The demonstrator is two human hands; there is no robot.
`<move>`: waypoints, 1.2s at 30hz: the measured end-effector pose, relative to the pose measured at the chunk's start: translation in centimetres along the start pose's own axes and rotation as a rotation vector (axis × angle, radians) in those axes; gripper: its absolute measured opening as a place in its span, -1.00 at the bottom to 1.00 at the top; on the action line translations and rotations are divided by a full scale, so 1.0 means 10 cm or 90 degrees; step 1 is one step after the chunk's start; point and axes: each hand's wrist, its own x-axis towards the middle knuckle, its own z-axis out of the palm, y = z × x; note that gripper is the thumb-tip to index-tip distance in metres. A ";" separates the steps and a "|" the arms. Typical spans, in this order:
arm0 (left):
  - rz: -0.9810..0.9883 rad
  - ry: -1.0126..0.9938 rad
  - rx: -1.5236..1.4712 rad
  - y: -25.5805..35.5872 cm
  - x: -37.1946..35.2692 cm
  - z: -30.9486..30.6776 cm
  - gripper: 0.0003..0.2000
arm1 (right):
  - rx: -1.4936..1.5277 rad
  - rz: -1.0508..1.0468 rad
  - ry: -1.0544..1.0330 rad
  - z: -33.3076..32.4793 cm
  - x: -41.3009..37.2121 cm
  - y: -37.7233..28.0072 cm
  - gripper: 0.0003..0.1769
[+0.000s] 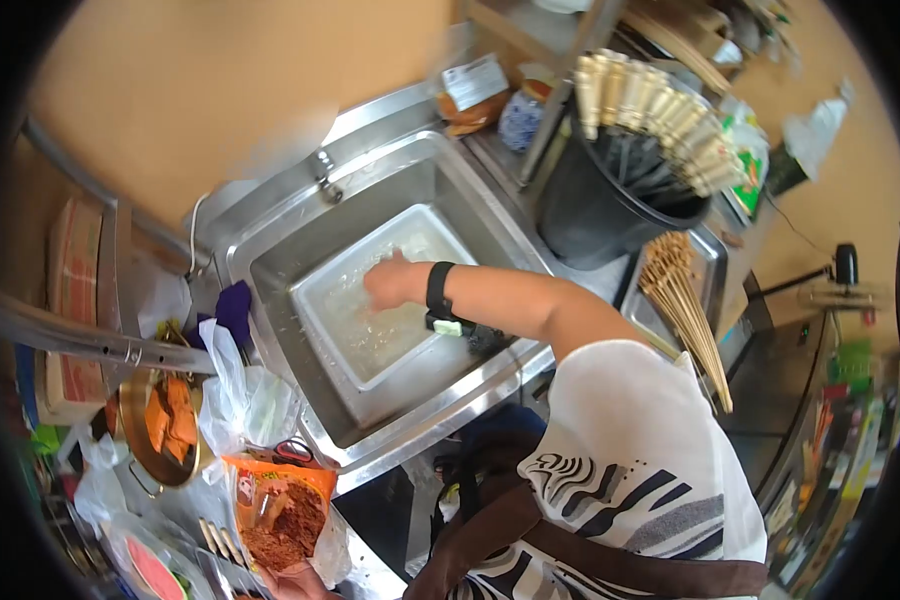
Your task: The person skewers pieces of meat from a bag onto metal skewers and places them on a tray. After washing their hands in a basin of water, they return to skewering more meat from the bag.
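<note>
My right hand (390, 282), with a black watch (438, 288) on its wrist, reaches down into a white rectangular tub (345, 362) inside the steel sink (270, 290). Cloudy water (355, 325) stands in the tub, and my fingers dip into it. The thumb looks apart from the fingers; nothing shows in the hand. At the bottom edge, my left hand (295, 582) grips the lower end of an orange-and-clear bag of red powder (288, 520). Part of this hand is cut off by the frame.
A faucet (327, 180) rises behind the sink. Right of it stand a black bucket (595, 200) of wooden-handled tools and a tray with a bundle of thin sticks (682, 305). To the left are red-handled scissors (294, 450), plastic bags (232, 395) and a brass pot (140, 445) holding orange pieces.
</note>
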 end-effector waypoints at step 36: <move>-0.036 0.118 -0.015 0.03 -0.17 -0.38 -0.60 | -0.408 0.230 -0.394 0.91 -0.08 1.60 -0.68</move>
